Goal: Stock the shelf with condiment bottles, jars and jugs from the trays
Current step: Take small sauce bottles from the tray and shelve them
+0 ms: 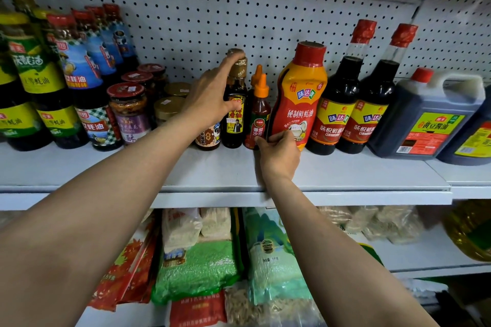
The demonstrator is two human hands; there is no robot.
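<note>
fingers [233, 61] of the left hand [210, 95] curl round the neck of the dark sesame-oil bottle [235, 111], upright on the shelf [212, 175], long axis vertical. right hand [279, 156] pinches the base of the small ketchup bottle [259, 114] just right of it, thumb touching the red oyster-sauce bottle [300, 95]. both bottles stand mid-shelf, nearly touching. the next nudge likely goes straight back to the far pegboard [212, 21]; the left hand sits higher and farther in.

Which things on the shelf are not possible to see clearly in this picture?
Head view only:
- Small cartoon-label bottle: top hidden by the left hand.
- Rear orange-capped bottle: body hidden behind the front ketchup bottle.
- Green-label bottles: blurred, cut by left edge.
- Trays: not in view.
</note>
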